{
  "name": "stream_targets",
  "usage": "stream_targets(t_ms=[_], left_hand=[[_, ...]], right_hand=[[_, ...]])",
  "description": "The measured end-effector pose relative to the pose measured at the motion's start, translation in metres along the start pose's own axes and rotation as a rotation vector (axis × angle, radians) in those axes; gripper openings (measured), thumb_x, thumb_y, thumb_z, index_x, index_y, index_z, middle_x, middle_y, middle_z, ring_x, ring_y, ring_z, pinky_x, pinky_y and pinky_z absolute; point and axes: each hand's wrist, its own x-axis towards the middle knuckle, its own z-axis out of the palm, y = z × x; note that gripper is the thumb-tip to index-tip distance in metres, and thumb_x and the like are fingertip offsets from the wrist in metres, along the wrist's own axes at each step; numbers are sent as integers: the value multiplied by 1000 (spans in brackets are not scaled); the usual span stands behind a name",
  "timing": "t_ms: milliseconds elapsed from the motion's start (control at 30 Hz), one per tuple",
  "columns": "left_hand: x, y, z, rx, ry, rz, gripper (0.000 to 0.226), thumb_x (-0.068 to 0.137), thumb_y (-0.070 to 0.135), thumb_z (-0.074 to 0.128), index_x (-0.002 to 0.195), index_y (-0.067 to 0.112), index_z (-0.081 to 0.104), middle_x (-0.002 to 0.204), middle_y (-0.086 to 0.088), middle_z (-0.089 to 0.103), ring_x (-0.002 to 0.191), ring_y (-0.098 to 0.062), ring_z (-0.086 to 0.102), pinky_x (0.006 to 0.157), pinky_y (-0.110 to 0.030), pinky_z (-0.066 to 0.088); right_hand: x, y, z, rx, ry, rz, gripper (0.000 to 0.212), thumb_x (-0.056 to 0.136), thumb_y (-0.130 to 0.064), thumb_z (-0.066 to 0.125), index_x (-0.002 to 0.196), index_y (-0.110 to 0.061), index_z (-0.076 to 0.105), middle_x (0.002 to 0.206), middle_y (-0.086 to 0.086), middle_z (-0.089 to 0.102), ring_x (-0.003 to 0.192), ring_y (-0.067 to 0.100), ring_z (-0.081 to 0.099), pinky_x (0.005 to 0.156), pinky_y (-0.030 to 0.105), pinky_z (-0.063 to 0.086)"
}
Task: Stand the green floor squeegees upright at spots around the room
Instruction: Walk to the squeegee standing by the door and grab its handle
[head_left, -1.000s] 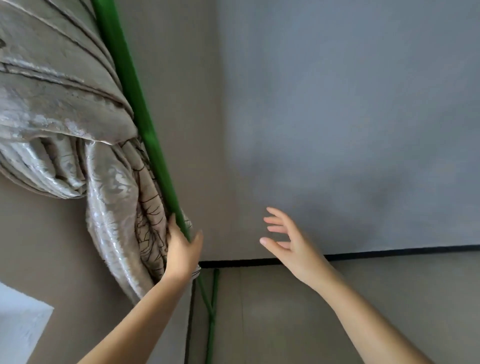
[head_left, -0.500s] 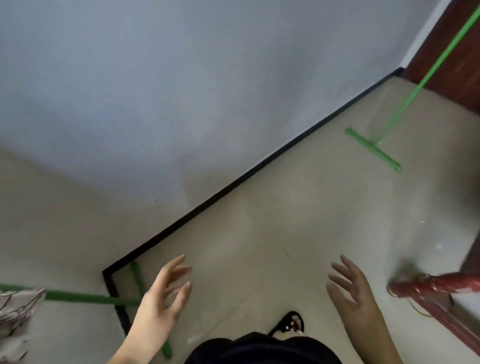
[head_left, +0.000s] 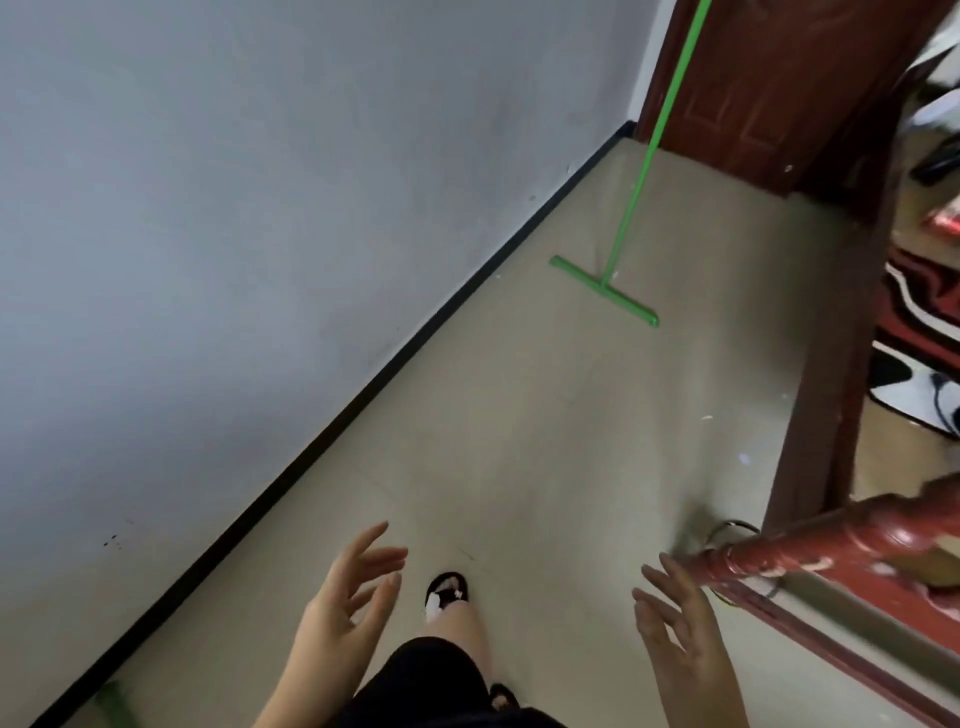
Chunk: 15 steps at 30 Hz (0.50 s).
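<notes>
Your left hand (head_left: 343, 618) and right hand (head_left: 675, 639) are both released, grasping nothing. One green squeegee (head_left: 621, 234) already stands far right, its handle leaning on the brown door (head_left: 769, 88). Another green piece (head_left: 115, 702) shows near left; I judge that placement done too.

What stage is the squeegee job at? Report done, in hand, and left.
Done: one green long-handled floor squeegee stands ahead, blade on the beige floor, handle rising in front of the dark red wooden door. A green piece at the bottom left edge may be another; too little shows.
In hand: nothing. The left hand and right hand are open and empty.
Left: cannot tell; the rest of the room is out of view.
</notes>
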Motion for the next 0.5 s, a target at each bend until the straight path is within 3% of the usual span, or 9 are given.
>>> stream_targets(t_ms=[67, 167, 333, 500], left_hand=[[36, 10, 22, 7, -16, 13, 47, 86, 5, 55, 109, 46, 47, 101, 25, 65, 95, 4, 62, 81, -16, 49], [104, 36, 55, -1, -50, 52, 47, 86, 5, 54, 110, 45, 46, 104, 25, 63, 96, 3, 62, 80, -12, 49], [239, 99, 107, -15, -114, 134, 45, 87, 3, 52, 112, 40, 47, 106, 19, 63, 96, 2, 62, 79, -4, 46], [352, 166, 165, 1, -185, 178, 48, 86, 0, 52, 112, 40, 45, 100, 2, 68, 94, 0, 64, 77, -17, 51]], right_hand=[[36, 1, -10, 14, 39, 9, 64, 82, -3, 57, 93, -66, 52, 101, -36, 63, 90, -4, 62, 71, 5, 48], [102, -8, -24, 48, 105, -8, 51, 83, -13, 59, 96, -62, 53, 100, -34, 64, 88, -5, 63, 69, 7, 49], [231, -47, -53, 106, 214, -53, 48, 84, 1, 54, 109, -40, 50, 107, -12, 62, 83, -11, 61, 65, 11, 50], [344, -82, -85, 130, 279, -90, 41, 83, -14, 59, 107, -45, 46, 114, -9, 58, 96, 2, 60, 69, 6, 49]])
